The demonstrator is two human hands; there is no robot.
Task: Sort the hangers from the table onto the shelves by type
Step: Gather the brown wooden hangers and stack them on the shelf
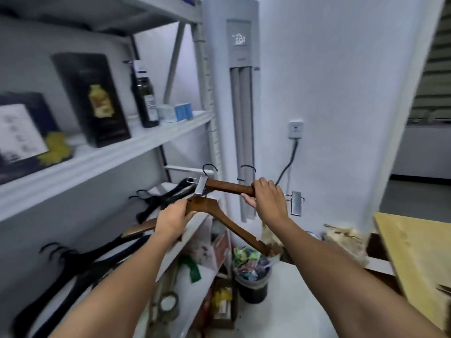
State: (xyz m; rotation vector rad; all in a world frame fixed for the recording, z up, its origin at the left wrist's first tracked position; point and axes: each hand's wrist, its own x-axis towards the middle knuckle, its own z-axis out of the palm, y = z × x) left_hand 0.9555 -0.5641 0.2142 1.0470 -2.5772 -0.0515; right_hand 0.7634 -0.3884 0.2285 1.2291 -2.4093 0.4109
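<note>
Holding two wooden hangers up in front of the shelving rack [97, 164]. Left hand [174, 219] has its fingers curled round the neck of the curved wooden hanger [234, 226], one arm of it sloping down toward 5 o'clock. Right hand [267, 198], at 1 o'clock from the left, is wrapped tight around the bar of the clip hanger [227, 186], a metal clip at each end. Black hangers [80, 267] lie on a rack shelf at 8 o'clock. Table [415, 252] is at 3 o'clock.
</note>
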